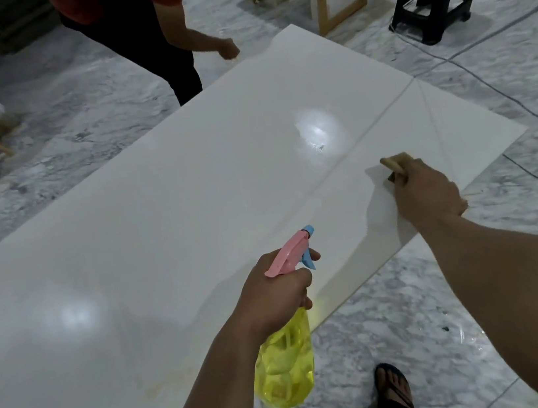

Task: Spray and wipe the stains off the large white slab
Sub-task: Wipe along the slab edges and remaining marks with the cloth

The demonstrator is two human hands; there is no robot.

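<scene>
**Wiping in hand, spray at the ready**

Your left hand grips the spray bottle over the white slab lying on the floor; your right hand presses a sponge on it. Next, probably spray the faint stains near you

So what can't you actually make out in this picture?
Head view only:
- Wiping pad: mostly covered by the right hand; sponge or cloth, cannot tell.
- Spray bottle: its neck is hidden by the left hand; liquid level unclear.
- Yellowish stains on the white slab: faint, edges blurred.
- Second person: cut off by the top edge.
</scene>
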